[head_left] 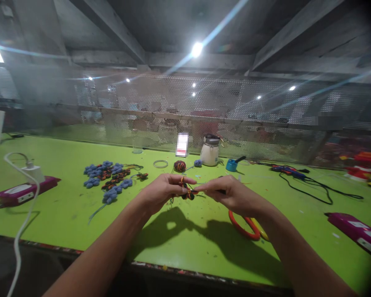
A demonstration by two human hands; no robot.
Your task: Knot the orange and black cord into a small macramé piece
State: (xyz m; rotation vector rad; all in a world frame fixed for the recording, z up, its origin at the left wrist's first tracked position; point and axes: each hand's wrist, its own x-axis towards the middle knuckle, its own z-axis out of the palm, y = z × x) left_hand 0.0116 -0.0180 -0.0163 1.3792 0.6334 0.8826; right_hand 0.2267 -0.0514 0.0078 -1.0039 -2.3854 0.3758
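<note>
Likely workshop, hazy view | green worktable (64, 222) | power strips (354, 232) | perforated screen (241, 107) | bare ceiling beams (299, 35)

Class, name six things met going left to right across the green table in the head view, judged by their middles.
Left power strip, blue yarn pieces, left hand, dark-and-orange yarn piece, right hand, right power strip.

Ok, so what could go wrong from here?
The small yarn piece pinched in the left hand might slip if that grip loosens. The right forearm could knock the orange handle close by. The white cable hangs past the table's edge; a snag might tug the white plug.
</note>
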